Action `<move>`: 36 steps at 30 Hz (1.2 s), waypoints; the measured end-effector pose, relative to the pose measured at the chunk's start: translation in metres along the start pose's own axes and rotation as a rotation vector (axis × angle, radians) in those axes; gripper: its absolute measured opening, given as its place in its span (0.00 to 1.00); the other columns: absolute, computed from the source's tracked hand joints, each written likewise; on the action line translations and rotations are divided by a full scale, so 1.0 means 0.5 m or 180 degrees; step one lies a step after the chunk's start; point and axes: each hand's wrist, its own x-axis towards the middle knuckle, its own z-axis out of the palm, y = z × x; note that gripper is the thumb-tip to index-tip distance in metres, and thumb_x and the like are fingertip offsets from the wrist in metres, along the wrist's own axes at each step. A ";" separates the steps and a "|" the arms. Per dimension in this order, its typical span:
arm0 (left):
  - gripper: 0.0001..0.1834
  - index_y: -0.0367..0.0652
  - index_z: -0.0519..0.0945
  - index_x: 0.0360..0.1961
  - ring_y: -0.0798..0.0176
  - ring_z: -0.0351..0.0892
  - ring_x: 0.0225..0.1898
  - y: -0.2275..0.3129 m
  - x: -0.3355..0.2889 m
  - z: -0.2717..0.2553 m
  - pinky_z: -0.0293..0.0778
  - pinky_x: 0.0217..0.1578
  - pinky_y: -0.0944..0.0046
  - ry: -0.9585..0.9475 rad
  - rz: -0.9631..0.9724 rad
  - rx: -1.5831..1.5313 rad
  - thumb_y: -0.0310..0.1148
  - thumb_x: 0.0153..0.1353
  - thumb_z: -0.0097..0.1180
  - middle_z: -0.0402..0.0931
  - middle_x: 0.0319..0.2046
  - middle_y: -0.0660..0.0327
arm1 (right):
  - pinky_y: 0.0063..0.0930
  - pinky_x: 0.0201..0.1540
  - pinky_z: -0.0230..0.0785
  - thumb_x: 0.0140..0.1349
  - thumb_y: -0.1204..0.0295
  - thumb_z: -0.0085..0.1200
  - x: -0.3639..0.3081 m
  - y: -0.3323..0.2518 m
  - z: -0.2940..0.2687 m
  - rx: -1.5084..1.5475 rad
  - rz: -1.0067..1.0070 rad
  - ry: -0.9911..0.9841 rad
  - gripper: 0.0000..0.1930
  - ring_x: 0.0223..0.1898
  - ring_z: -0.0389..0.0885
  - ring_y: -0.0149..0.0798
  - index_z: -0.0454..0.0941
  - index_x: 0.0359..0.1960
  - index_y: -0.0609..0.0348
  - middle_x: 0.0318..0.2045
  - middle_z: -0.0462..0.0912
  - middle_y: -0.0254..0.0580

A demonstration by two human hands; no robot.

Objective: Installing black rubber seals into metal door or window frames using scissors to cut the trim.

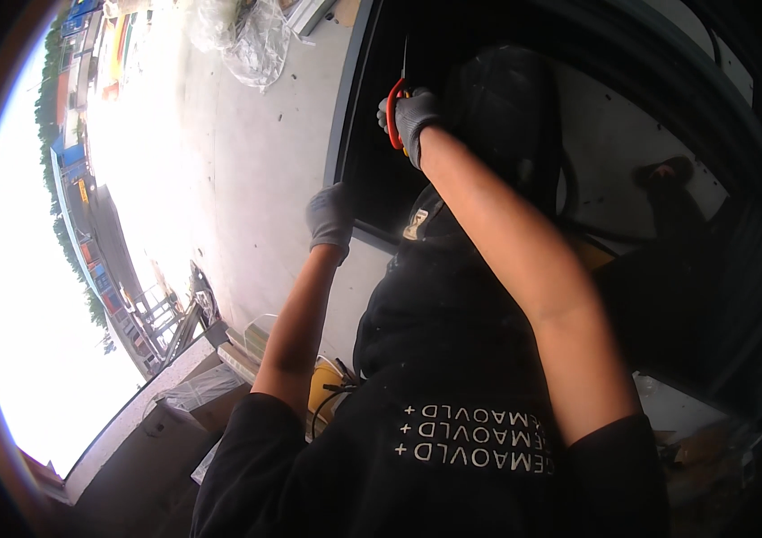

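My right hand [412, 121], in a grey work glove, is closed round the red loop handle [394, 112] of a tool. Its thin metal blade [404, 61] points away from me over a dark panel; the exact kind of tool does not show. My left hand [330, 218], gloved too, is curled at the grey edge of the frame [342, 134] round that panel, near its close corner. The glove is slightly smeared and its fingertips are hidden, so what lies within them does not show.
Crumpled clear plastic [255, 45] lies on the pale concrete floor [264, 161] at the far left. At lower left stand a low wall [130, 430], boards and a yellow item [322, 386] with a black cable. Dark ribbed material [740, 296] curves along the right.
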 end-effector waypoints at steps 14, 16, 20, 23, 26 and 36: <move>0.16 0.42 0.79 0.36 0.46 0.79 0.43 -0.021 -0.047 -0.027 0.75 0.42 0.49 0.0844 -0.0484 -0.0165 0.39 0.51 0.69 0.79 0.38 0.52 | 0.25 0.16 0.72 0.64 0.74 0.58 -0.187 -0.082 0.007 -0.2124 0.0696 -0.0770 0.05 0.15 0.79 0.36 0.79 0.36 0.63 0.19 0.82 0.47; 0.22 0.41 0.79 0.43 0.48 0.79 0.46 -0.041 -0.046 -0.007 0.74 0.46 0.51 0.0936 -0.0497 -0.0529 0.40 0.50 0.72 0.80 0.41 0.52 | 0.26 0.18 0.73 0.66 0.74 0.54 -0.209 -0.096 0.011 -0.2834 0.0420 -0.0768 0.06 0.16 0.80 0.36 0.80 0.39 0.62 0.26 0.84 0.47; 0.28 0.42 0.77 0.52 0.46 0.79 0.46 -0.072 -0.028 0.030 0.75 0.47 0.50 0.0394 -0.0379 -0.1178 0.41 0.52 0.69 0.80 0.42 0.50 | 0.33 0.32 0.80 0.67 0.64 0.52 -0.269 -0.158 -0.002 -0.5841 -0.0943 -0.1002 0.12 0.28 0.86 0.39 0.81 0.44 0.58 0.32 0.87 0.46; 0.27 0.42 0.75 0.51 0.41 0.77 0.47 -0.069 -0.023 0.046 0.74 0.47 0.47 0.0313 -0.0447 -0.1642 0.43 0.53 0.67 0.79 0.43 0.47 | 0.39 0.38 0.81 0.64 0.62 0.54 -0.308 -0.214 0.012 -0.6638 -0.1232 -0.1171 0.14 0.35 0.88 0.45 0.84 0.43 0.55 0.34 0.87 0.47; 0.29 0.41 0.73 0.52 0.40 0.78 0.46 -0.059 -0.020 0.055 0.74 0.46 0.46 0.0452 -0.0373 -0.1538 0.43 0.52 0.67 0.79 0.42 0.46 | 0.40 0.38 0.81 0.65 0.62 0.52 -0.339 -0.245 0.033 -0.7285 -0.1415 -0.1463 0.14 0.36 0.87 0.46 0.84 0.42 0.56 0.34 0.87 0.47; 0.32 0.41 0.72 0.53 0.39 0.79 0.44 -0.047 -0.002 0.060 0.75 0.43 0.46 0.0531 -0.0501 -0.1601 0.41 0.50 0.70 0.80 0.40 0.45 | 0.38 0.36 0.80 0.66 0.67 0.52 -0.353 -0.199 0.002 -0.7626 -0.1401 -0.1277 0.09 0.35 0.87 0.46 0.80 0.42 0.56 0.31 0.86 0.46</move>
